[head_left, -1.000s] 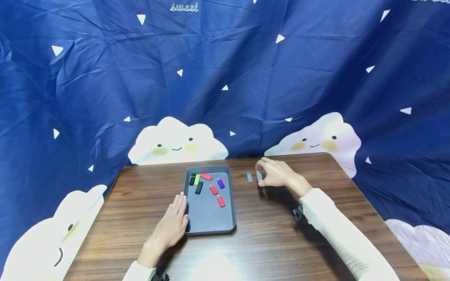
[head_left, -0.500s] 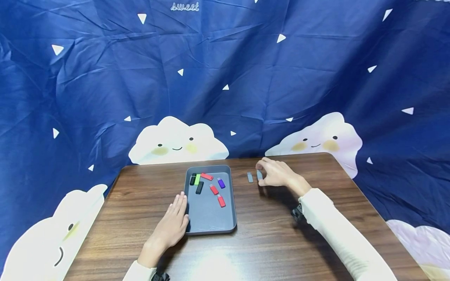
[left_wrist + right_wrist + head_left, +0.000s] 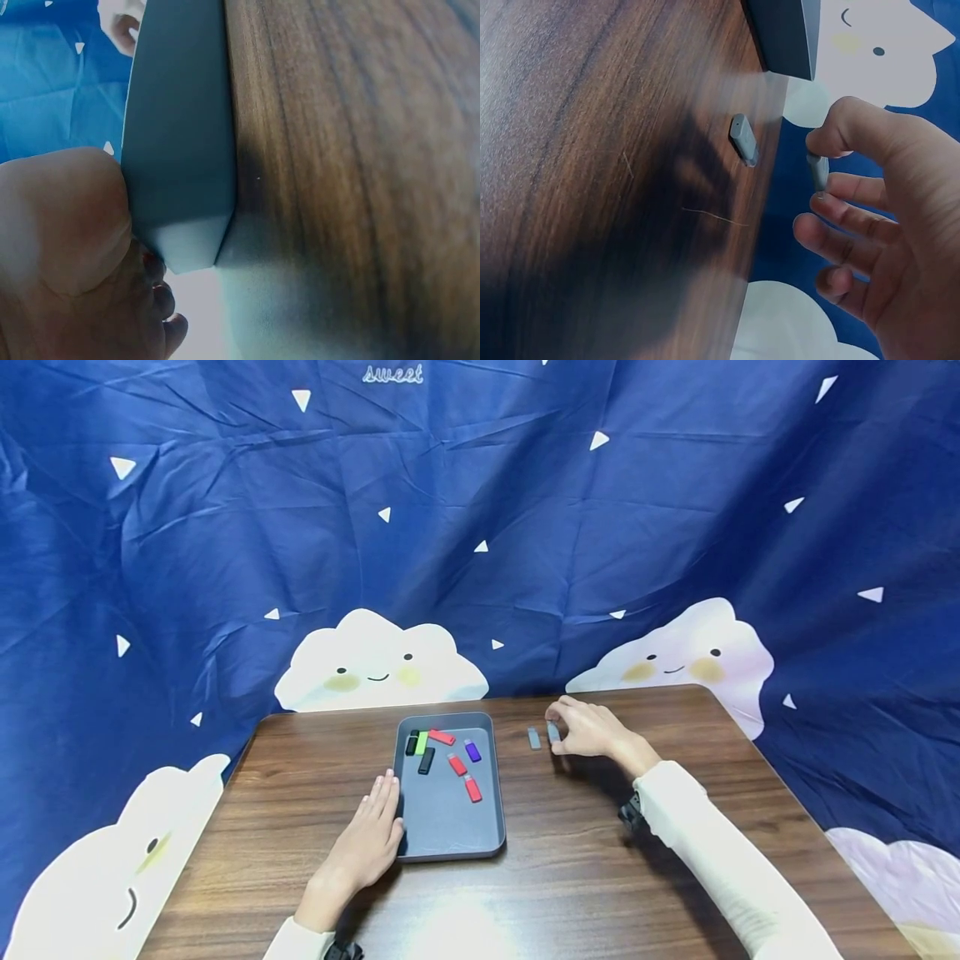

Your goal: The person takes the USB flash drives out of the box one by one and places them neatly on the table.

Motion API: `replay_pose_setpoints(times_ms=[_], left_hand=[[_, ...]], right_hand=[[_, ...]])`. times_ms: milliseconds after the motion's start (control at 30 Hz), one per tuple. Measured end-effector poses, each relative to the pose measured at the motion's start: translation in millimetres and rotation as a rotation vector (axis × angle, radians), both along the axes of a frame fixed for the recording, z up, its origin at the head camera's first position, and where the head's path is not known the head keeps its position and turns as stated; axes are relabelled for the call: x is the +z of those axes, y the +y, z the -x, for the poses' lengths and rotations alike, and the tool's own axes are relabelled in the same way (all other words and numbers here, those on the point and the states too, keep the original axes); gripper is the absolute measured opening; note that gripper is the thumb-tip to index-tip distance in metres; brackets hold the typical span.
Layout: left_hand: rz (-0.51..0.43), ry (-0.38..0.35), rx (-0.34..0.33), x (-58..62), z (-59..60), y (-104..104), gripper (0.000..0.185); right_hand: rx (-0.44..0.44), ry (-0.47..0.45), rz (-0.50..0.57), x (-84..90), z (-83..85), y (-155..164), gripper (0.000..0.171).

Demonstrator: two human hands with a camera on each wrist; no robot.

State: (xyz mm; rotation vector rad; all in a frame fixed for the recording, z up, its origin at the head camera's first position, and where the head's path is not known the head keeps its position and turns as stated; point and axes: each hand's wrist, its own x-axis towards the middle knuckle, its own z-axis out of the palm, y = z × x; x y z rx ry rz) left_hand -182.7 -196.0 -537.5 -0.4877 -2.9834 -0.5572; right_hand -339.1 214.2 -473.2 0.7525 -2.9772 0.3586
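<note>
My right hand (image 3: 592,729) pinches a grey USB stick (image 3: 820,172) between thumb and fingertips, above the table in the right wrist view. A second grey USB stick (image 3: 534,738) lies on the wood just left of that hand. My left hand (image 3: 363,837) rests with straight fingers against the left wall of a grey tray (image 3: 442,839). Inside the tray lie several USB sticks: red ones (image 3: 472,789), a purple one (image 3: 472,751), a lime green one (image 3: 421,742) and black ones (image 3: 426,761).
The brown wooden table (image 3: 600,877) carries the tray. Behind it hangs a blue curtain (image 3: 525,527) with white clouds and triangles. Dark devices are strapped at both wrists (image 3: 632,812).
Almost nothing differs. My right hand keeps its pinch on the grey USB stick in nearly the same place, and its forearm has shifted slightly left.
</note>
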Motion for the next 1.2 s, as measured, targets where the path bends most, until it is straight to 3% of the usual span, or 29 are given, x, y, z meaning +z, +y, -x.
replay_pose_setpoints(times_ms=[400,500,667,900,1133,1200], left_hand=[[0.018,-0.033,0.013,8.9,-2.1,2,0.062],[0.015,-0.040,0.012,8.9,-2.4,2,0.062],[-0.024,0.010,-0.012,4.2,-2.7,1,0.061],[0.004,-0.039,0.014,8.2,-2.9,3,0.062],[-0.052,0.002,-0.013,2.0,-1.4,0,0.062],[-0.030,0.001,-0.009,1.5,-1.3,-1,0.062]], right_hand=[[-0.021,-0.020,0.004,-6.4,5.5,7,0.052],[-0.028,-0.031,0.005,-9.4,6.3,8,0.051],[-0.023,-0.038,0.008,-13.0,7.0,9,0.051],[-0.025,-0.045,0.017,-15.0,10.2,11,0.051],[-0.024,-0.054,0.024,-18.8,13.5,12,0.050],[-0.023,-0.052,0.021,-20.2,14.2,12,0.050]])
